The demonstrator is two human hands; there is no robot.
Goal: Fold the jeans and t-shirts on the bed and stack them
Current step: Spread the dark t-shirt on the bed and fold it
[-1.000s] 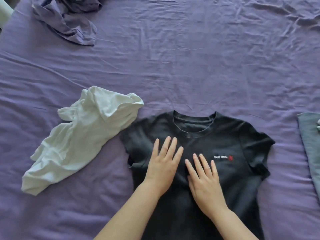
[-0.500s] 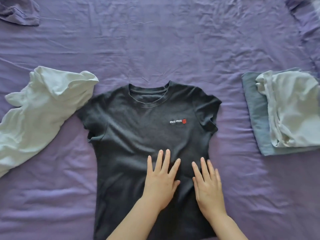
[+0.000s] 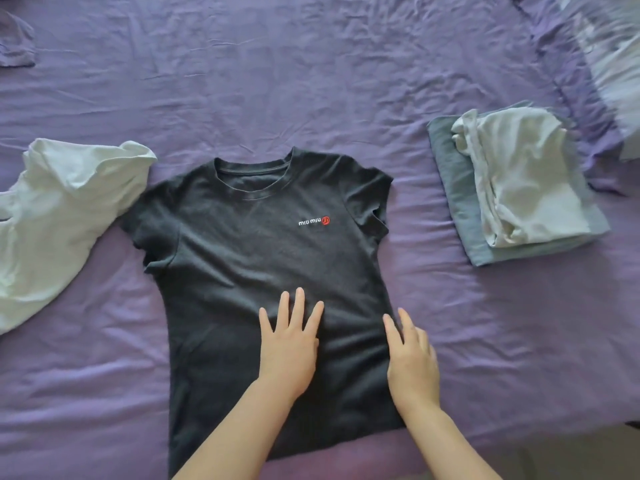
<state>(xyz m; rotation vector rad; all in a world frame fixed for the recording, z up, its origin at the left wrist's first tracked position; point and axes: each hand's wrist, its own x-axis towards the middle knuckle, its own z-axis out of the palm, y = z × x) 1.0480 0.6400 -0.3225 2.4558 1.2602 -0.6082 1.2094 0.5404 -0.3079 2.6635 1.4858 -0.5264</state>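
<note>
The purple bed sheet (image 3: 311, 81) carries everything. The black t-shirt (image 3: 249, 258) lies spread flat, face up, ready for folding. To its right sits the stack: a folded white t-shirt (image 3: 526, 178) on folded jeans (image 3: 453, 188). To its left waits a crumpled white t-shirt (image 3: 65, 216). The left hand (image 3: 289, 344) presses flat on the black shirt's lower middle, fingers straight, gripping nothing; the right hand (image 3: 412, 358) lies open at its right edge, likely smoothing.

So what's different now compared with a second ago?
Both hands slid down the black t-shirt from chest to waist, smoothing it. The right hand has moved out to the shirt's side edge; the left hand stays flat mid-shirt. Nothing was gripped. The shirt, the crumpled white t-shirt and the folded stack lie unmoved.
</note>
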